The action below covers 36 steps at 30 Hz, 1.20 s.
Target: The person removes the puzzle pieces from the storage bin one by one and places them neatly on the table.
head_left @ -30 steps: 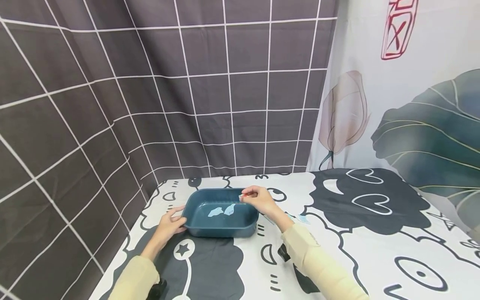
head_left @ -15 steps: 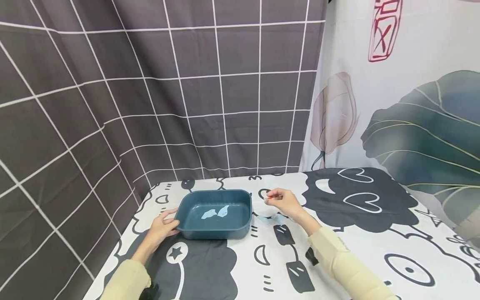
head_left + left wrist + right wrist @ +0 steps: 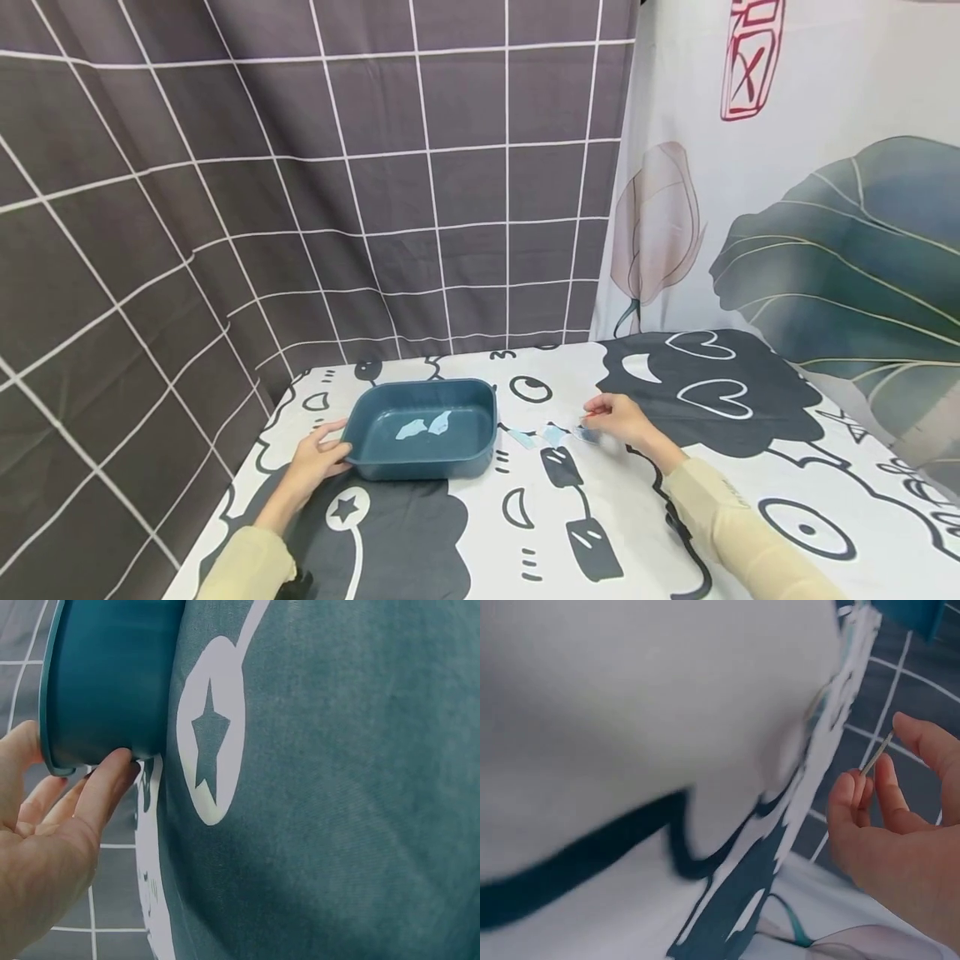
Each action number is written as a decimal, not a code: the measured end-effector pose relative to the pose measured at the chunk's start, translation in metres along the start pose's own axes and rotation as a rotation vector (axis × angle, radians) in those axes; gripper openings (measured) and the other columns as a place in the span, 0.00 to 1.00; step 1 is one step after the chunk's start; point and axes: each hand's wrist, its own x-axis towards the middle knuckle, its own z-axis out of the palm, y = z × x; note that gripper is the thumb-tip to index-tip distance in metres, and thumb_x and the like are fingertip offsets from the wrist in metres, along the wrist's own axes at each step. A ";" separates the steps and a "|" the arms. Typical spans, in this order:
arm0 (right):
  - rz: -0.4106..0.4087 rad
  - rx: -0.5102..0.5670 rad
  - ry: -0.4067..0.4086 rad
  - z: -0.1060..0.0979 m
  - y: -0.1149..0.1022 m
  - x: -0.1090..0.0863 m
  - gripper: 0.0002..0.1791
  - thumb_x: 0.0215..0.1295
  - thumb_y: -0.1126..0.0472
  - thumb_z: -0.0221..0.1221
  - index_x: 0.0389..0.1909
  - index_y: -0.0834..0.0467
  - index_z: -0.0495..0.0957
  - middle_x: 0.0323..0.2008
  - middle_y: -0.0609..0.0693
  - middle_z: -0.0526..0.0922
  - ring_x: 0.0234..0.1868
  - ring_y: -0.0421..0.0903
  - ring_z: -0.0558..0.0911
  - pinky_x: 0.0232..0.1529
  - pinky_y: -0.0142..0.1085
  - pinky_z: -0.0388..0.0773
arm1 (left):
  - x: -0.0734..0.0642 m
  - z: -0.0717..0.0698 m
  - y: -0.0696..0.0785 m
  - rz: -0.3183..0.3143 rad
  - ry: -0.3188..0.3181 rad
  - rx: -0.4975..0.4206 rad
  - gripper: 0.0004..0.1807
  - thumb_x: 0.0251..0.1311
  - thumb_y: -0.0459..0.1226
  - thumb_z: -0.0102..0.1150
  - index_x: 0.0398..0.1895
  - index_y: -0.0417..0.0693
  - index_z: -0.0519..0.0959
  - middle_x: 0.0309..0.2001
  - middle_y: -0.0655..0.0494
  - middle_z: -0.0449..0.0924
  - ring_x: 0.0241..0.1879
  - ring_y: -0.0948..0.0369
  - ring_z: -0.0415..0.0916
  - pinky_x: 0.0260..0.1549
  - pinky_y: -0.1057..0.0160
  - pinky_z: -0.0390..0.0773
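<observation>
A dark blue-green rectangular tub [image 3: 420, 469] sits on the cloth-covered table in the head view. Two pale blue flat scraps, one [image 3: 411, 429] left of the other [image 3: 439, 423], lie on its floor. My left hand [image 3: 313, 462] touches the tub's left end, thumb and fingers spread against its wall and rim. Farther right, my right hand [image 3: 621, 419] pinches a thin flat piece [image 3: 877, 754], seen edge-on in the right wrist view; red shows at the fingertips in the head view. Beside that hand lie more pale blue scraps, one [image 3: 521, 437] nearest the tub and another [image 3: 553, 434].
The tablecloth [image 3: 555, 533] is white with dark cartoon drawings. A grey gridded curtain [image 3: 390, 192] hangs behind and at the left. A white curtain [image 3: 675, 108] printed with a flower and leaves hangs at the right.
My right hand has moved from over the tub's right rim to the table at its right, with the thin piece still pinched. The left hand stays at the tub; the head view has shifted slightly.
</observation>
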 end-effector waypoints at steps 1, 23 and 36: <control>0.006 -0.003 0.000 -0.001 0.003 -0.001 0.17 0.56 0.66 0.63 0.44 0.73 0.78 0.33 0.58 0.83 0.32 0.41 0.77 0.31 0.26 0.76 | 0.000 0.000 0.000 -0.001 -0.002 -0.001 0.30 0.64 0.28 0.50 0.70 0.31 0.59 0.62 0.21 0.66 0.56 0.38 0.78 0.47 0.60 0.88; 0.100 -0.041 -0.032 -0.012 0.021 -0.003 0.23 0.51 0.67 0.66 0.46 0.76 0.75 0.32 0.55 0.78 0.35 0.46 0.75 0.33 0.30 0.74 | 0.004 -0.001 -0.001 -0.012 -0.005 -0.007 0.32 0.62 0.29 0.52 0.70 0.31 0.60 0.62 0.21 0.66 0.55 0.40 0.80 0.46 0.61 0.88; 0.114 -0.039 -0.007 -0.015 0.013 -0.002 0.22 0.55 0.66 0.63 0.48 0.76 0.74 0.37 0.61 0.81 0.38 0.48 0.79 0.39 0.35 0.81 | 0.001 -0.001 0.000 -0.019 -0.006 -0.018 0.32 0.63 0.29 0.52 0.70 0.31 0.59 0.63 0.21 0.66 0.57 0.39 0.78 0.46 0.62 0.88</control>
